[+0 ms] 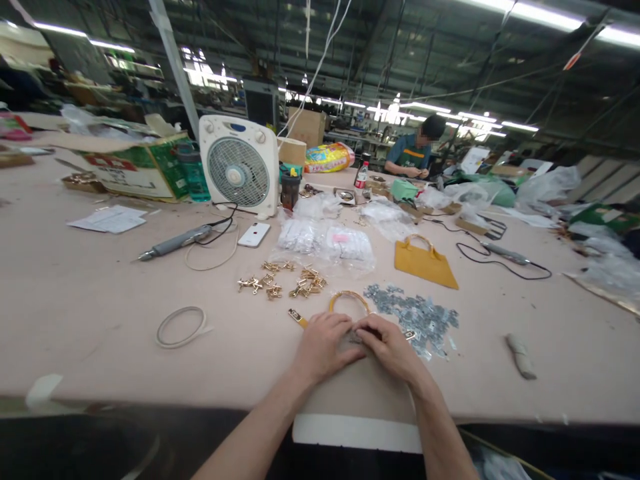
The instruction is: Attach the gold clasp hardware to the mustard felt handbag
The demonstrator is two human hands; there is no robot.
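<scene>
A looped yellow handle (350,293) stands out just beyond the person's hands, and the piece below it is mostly hidden by them on the counter (225,373). The left grip (327,343) rests just nearer than the handle, thumb and fingers apart. The right grip (385,340) lies beside it, fingertips gathered close; whether they clamp anything I cannot tell. A yellow strap (299,320) with a gold-coloured metal end shows left of the handle, silvery metal plates (420,313) spread to its right, and gold-coloured fittings (307,283) lie to its left.

Beyond the handle, plastic packets (350,243) show a pink label, its writing too small to read. Farther beyond it come a bottle (361,177) with a red label and a brightly printed yellow bag (329,158), lettering unclear on both. Beyond the handle and to its left, a white fan (237,167) bears a tiny illegible mark, and a green-sided package (135,170) shows pale, blurred characters on red.
</scene>
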